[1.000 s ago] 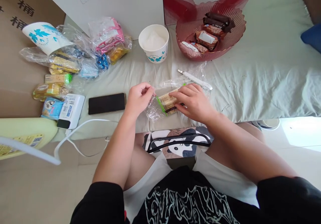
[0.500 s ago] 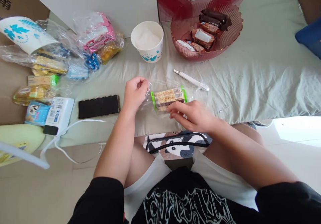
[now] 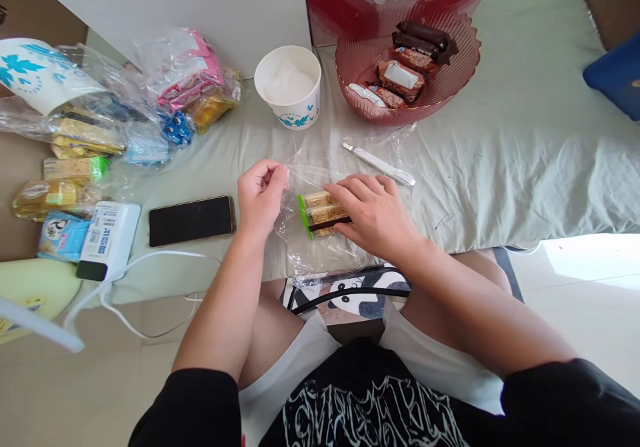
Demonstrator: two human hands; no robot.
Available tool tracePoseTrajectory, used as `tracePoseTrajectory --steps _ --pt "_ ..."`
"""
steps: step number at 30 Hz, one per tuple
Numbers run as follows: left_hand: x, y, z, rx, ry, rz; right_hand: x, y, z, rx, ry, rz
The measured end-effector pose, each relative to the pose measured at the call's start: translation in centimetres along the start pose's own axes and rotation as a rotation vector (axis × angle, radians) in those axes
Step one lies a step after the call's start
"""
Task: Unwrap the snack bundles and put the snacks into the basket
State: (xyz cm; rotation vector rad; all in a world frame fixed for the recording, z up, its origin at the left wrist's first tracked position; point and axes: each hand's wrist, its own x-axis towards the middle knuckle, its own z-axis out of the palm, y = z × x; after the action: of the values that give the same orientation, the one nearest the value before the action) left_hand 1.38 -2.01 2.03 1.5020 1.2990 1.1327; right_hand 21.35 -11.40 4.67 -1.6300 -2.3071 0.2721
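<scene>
My left hand pinches the edge of a clear plastic bag that lies on the pale green sheet. My right hand lies over a pack of green-ended biscuit bars inside that bag, fingers curled on the pack. Just beyond my right hand a white utility knife rests on the sheet.
A pink bowl holds wrapped snacks at the back. A white paper cup stands beside it. Bagged snacks pile at the left, with a black phone, a white power bank and its cable. A blue thing lies far right.
The right hand moved from the bars' near side up over them, covering most of the pack. The bag has spread toward the sheet's front edge. The left hand keeps its pinch.
</scene>
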Motion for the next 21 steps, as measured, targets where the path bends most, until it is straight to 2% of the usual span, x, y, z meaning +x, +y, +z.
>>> tracePoseTrajectory --steps 6,10,12,15,18,21 --pt "0.2 0.0 0.0 0.102 0.043 -0.156 -1.4 -1.8 -0.1 -0.145 0.094 0.036" --pt "0.5 0.3 0.3 0.12 0.049 -0.184 -2.3 -1.6 -1.1 -0.039 0.089 -0.061" --pt "0.6 0.5 0.4 0.101 0.036 -0.196 -2.9 -1.6 -2.4 0.123 0.086 -0.122" --pt "0.7 0.8 0.4 0.067 0.006 -0.232 -3.4 -1.5 -5.3 0.336 0.208 -0.138" --pt "0.7 0.9 0.2 0.047 -0.039 -0.241 -1.8 -0.5 -8.4 0.249 0.37 -0.141" --pt "0.6 0.6 -0.2 0.047 -0.09 -0.194 2.6 2.7 -11.0 0.022 0.447 -0.258"
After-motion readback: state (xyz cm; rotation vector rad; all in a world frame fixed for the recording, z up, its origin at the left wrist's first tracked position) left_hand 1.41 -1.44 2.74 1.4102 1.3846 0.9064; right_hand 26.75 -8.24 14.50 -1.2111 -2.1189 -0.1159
